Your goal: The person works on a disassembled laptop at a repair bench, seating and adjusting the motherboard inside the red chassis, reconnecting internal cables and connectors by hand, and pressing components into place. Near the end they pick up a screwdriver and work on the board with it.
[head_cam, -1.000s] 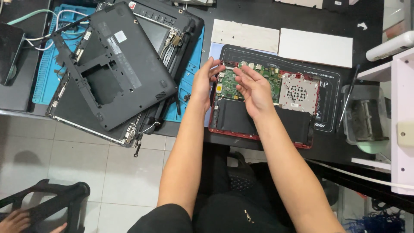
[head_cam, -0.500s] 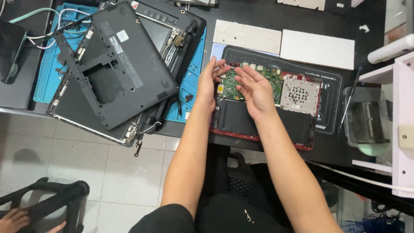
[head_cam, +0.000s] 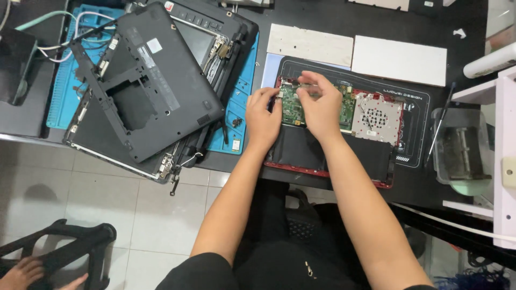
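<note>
An opened red laptop base [head_cam: 328, 171] lies on a black work mat [head_cam: 414, 102], showing a green circuit board [head_cam: 293, 104] and a silver fan and heat sink [head_cam: 379, 118]. My left hand [head_cam: 262, 119] rests on the board's left edge. My right hand [head_cam: 321, 104] lies over the middle of the board, fingers pinched at its top edge near a small connector. What the fingertips hold is too small to see.
A dismantled black laptop shell [head_cam: 145, 88] lies on a blue mat [head_cam: 239, 107] at the left. Two white boards [head_cam: 398, 59] sit behind the work mat. A clear plastic box [head_cam: 459, 153] and white shelving [head_cam: 502, 161] stand at the right. Another person's hand [head_cam: 24, 274] shows at bottom left.
Both my hands have shifted slightly up the board toward its top edge; my right fingers now pinch together there.
</note>
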